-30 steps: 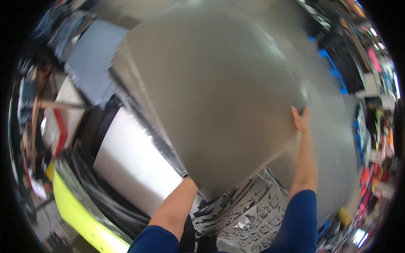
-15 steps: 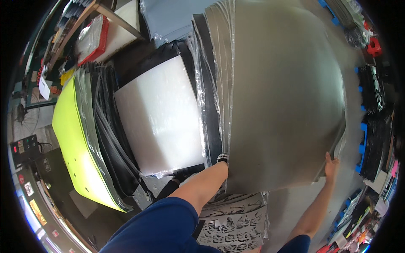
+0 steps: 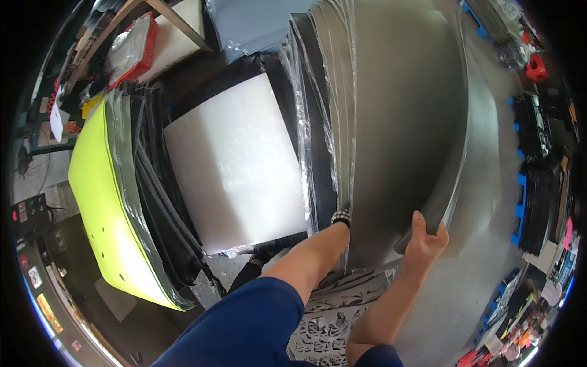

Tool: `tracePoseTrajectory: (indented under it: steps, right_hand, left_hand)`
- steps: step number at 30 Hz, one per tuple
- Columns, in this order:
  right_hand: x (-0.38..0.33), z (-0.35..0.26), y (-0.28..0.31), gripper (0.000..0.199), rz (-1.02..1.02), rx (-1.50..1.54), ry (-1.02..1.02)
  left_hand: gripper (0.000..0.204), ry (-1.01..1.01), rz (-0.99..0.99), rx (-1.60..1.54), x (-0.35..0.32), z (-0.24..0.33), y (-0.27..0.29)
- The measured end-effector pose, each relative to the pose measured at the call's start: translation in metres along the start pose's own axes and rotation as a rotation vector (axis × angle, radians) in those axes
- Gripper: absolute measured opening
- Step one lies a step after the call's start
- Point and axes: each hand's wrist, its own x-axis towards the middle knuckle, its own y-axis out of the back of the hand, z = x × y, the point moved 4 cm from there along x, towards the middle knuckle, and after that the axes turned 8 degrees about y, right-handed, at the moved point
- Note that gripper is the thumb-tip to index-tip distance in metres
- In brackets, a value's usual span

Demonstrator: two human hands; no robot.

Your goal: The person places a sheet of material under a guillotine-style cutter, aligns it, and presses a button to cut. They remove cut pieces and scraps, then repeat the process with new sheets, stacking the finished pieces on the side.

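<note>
A large grey-brown flexible sheet (image 3: 409,122) lies over a stack on the right side of the view, its right edge bent up and inward. My right hand (image 3: 425,241) grips the sheet's near right corner, thumb on top. My left arm reaches to the stack's left edge, where several upright sheet edges (image 3: 342,134) fan out. There my left hand (image 3: 341,217), with a black-and-white checked band at the wrist, goes in among the edges and its fingers are hidden. Under the lifted side, a lighter grey surface (image 3: 486,159) shows.
To the left lie a whitish square sheet (image 3: 235,165) on black sheets and a bright yellow-green sheet (image 3: 104,214) draped over another stack. A red basket (image 3: 145,52) stands far left. Blue pallets with dark stacks (image 3: 538,202) line the right. Sheets with cut-out shapes (image 3: 324,330) lie below my arms.
My right hand has moved left, carrying the sheet's right corner with it, so that side now curls up. My left hand has shifted slightly right in view, along with the stack edges.
</note>
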Motion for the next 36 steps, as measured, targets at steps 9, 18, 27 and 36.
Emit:
tracePoseTrajectory:
  steps: [9, 18, 27, 36]
  right_hand:
    - [-0.074, -0.055, -0.037, 0.016, -0.114, -0.279, 0.143]
    - [-0.179, -0.114, -0.064, 0.022, -0.554, -0.310, 0.366]
    - [-0.292, -0.134, -0.024, 0.012, -0.680, -0.489, 0.436]
    - [-0.374, -0.097, -0.034, 0.010, -0.709, -0.470, 0.584]
  left_hand:
    - [0.025, -0.020, -0.060, -0.030, 0.031, -0.002, -0.006]
    - [0.024, -0.043, -0.017, -0.286, -0.015, -0.042, -0.001]
    - [0.024, 0.553, -0.442, -0.384, -0.318, -0.238, 0.030]
    - [0.023, 0.900, -0.428, -0.503, -0.492, -0.262, 0.030]
